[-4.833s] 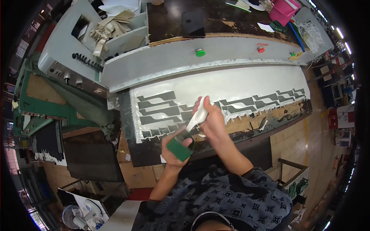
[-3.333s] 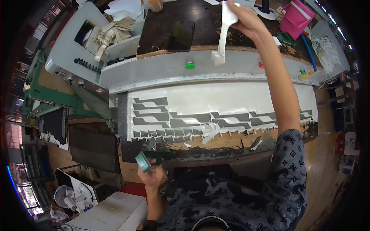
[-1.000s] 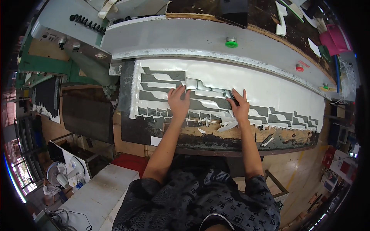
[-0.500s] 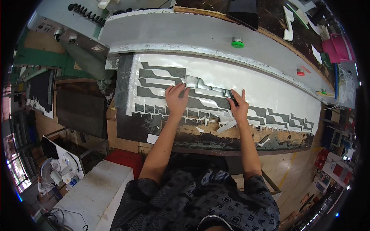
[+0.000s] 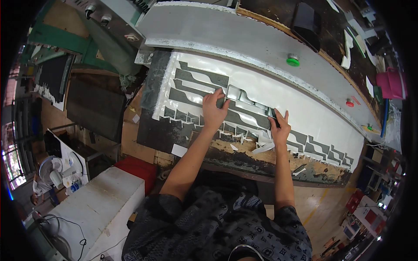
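Observation:
A long, stepped metal cutting die [image 5: 246, 98], like an open frame, lies on a glossy white sheet [image 5: 309, 117]. The fingers of my left hand [image 5: 214, 111] are bent around its left end. At its right end, my right hand [image 5: 280, 128] grips the dark end piece between thumb and fingers, with one finger raised. Rows of stepped cut-outs [image 5: 198, 95] in the sheet expose dark grey to the left of the die and below it. Jagged white scraps [image 5: 264, 143] hang along the sheet's near edge.
A grey metal beam [image 5: 217, 31] crosses behind the sheet, carrying a green button [image 5: 293, 60] and a red button [image 5: 350, 102]. The worn board [image 5: 244, 158] forms the near edge. A white-topped cabinet [image 5: 104, 195] stands lower left, with a fan [image 5: 51, 169] beyond.
The whole view has shifted and tilted, so the bench appears turned clockwise. Both hands stay at the die's two ends, and its place on the sheet looks about the same.

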`<action>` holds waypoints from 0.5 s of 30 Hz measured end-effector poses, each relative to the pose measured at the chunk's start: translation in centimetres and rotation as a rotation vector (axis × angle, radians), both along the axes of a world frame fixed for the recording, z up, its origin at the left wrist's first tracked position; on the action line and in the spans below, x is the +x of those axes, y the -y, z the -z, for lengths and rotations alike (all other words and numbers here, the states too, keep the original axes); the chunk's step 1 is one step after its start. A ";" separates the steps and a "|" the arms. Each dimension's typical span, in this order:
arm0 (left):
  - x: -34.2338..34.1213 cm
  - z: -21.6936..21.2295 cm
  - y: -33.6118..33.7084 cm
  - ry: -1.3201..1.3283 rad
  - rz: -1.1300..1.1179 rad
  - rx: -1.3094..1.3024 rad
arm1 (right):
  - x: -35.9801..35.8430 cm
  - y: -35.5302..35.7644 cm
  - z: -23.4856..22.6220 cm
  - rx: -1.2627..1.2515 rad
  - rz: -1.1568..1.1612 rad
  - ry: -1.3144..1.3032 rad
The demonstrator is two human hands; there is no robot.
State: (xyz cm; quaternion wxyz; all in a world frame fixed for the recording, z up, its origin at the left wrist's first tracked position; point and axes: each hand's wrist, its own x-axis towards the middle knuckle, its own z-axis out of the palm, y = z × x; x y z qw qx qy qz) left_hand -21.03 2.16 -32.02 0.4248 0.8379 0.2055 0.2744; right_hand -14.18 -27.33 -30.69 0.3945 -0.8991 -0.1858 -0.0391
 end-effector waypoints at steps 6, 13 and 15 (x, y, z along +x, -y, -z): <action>0.0 -0.2 -0.4 0.033 0.032 0.026 | 0.1 -0.3 -0.2 -0.036 -0.008 0.008; 0.0 0.2 -0.5 0.021 0.024 0.064 | 0.0 -0.4 -0.3 -0.069 -0.019 0.032; 0.1 0.0 -0.5 0.019 0.028 0.062 | -0.1 -0.4 -0.4 -0.071 -0.021 0.051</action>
